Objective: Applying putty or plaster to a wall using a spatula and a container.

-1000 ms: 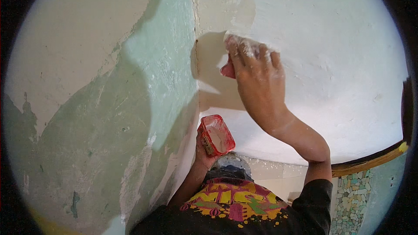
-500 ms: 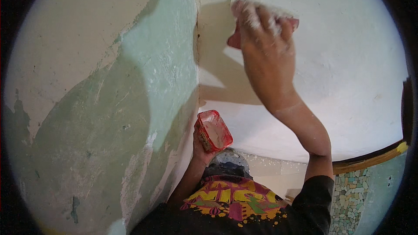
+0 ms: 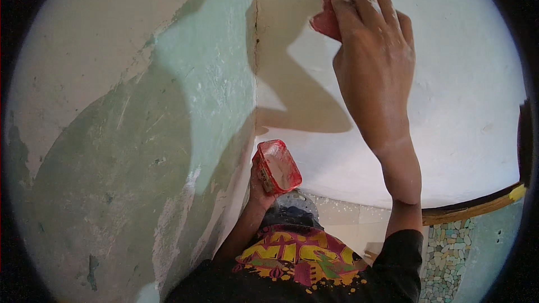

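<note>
My right hand [image 3: 377,45] is raised at the upper right of the corner, over the white wall [image 3: 460,90]. Its fingers grip a flat reddish-pink putty scraper [image 3: 325,24], partly covered by the hand. White smears show on the fingers and on the scraper's upper end. Whether the scraper touches the wall is unclear. Lower down, my left hand [image 3: 259,193] is wrapped round a red plastic tub [image 3: 268,177], tilted so its inside shows. Pale paste [image 3: 282,171] lies in it, and its rim is smeared.
A cracked vertical corner [image 3: 256,50] joins the white wall to a patchy green wall [image 3: 219,73] on the left. Along the white wall's lower right runs a brown wooden edge [image 3: 471,205]. Below it is a pebble-mosaic strip [image 3: 447,258].
My right hand has shifted to the right, looks larger, and has turned the scraper more upright. The thick white paste along its edge no longer shows. The tub has barely moved.
</note>
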A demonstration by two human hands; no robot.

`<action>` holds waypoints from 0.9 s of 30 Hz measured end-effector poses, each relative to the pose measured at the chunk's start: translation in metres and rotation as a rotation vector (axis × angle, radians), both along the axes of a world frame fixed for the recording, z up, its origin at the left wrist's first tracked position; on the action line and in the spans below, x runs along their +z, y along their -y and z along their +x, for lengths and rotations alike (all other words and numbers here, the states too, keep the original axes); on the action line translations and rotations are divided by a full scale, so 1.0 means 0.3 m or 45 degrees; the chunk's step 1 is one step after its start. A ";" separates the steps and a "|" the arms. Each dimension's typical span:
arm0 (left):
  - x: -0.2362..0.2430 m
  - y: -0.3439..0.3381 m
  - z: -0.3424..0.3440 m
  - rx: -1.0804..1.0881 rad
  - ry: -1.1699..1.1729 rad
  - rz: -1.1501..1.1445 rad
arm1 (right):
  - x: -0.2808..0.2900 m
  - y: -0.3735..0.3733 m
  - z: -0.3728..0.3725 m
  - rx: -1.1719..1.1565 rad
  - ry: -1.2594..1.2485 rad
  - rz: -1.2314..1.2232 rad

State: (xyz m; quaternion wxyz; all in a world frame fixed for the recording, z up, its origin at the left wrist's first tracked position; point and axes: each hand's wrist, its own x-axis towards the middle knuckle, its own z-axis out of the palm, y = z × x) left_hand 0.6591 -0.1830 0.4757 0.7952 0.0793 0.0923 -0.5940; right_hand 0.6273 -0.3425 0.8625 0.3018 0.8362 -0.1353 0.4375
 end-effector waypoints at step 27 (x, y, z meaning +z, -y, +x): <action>-0.065 0.012 -0.005 -0.004 -0.013 0.061 | -0.271 -0.052 0.174 0.104 -0.214 -0.011</action>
